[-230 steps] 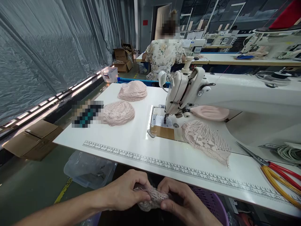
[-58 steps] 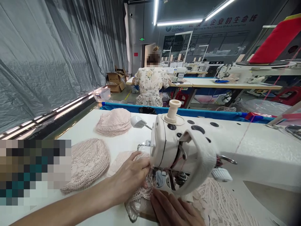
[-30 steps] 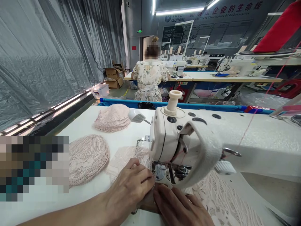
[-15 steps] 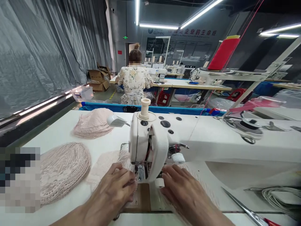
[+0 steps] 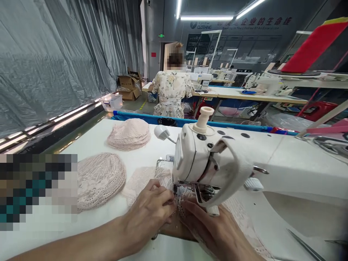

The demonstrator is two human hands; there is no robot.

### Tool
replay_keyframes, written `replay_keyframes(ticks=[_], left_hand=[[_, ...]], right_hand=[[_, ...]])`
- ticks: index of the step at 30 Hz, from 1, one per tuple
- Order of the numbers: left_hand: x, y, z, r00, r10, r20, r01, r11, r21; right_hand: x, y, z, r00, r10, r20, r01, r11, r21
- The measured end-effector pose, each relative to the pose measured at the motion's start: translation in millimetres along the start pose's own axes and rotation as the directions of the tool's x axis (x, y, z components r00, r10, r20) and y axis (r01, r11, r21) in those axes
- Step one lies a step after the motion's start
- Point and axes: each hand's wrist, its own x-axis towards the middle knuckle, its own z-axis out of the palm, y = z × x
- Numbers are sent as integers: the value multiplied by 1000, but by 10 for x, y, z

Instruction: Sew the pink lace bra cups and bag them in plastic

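We touch lace at the sewing machine with left hand and right hand, whether clamped we cannot tell

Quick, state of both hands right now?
Left hand: fingers curled at the lace; pinching or pressing, can't tell.
Right hand: fingers bent at the lace, partly hidden by the sewing machine; grip can't be told.

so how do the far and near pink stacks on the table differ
The far stack is domed and mostly smooth on top; the near stack is flatter, with open lacework. The near stack lies closer to the left hand than the far stack. The far stack shows whole; a blurred patch hides the near stack's left end. Both are pale pink, layered piles on the table.
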Motion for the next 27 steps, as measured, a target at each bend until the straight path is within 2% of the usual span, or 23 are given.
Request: replay_keyframes(ticks=[5, 11, 15, 27], left_hand=[[-14, -27, 28, 1000, -7, -3, 6, 998, -64], [12, 7, -15, 998, -37, 44, 41, 997, -72], [23, 18, -36, 997, -45, 58, 48, 997, -57], [29, 10, 7, 999, -27, 38, 29, 998, -49]], right_hand=[[-17, -5, -26, 995, 51, 85, -51, 999, -1], [-25, 19, 48, 998, -19, -54, 13, 995, -101], [-50, 61, 63, 999, -38, -28, 33, 988, -152], [-113, 99, 141, 1000, 8, 15, -7, 999, -46]])
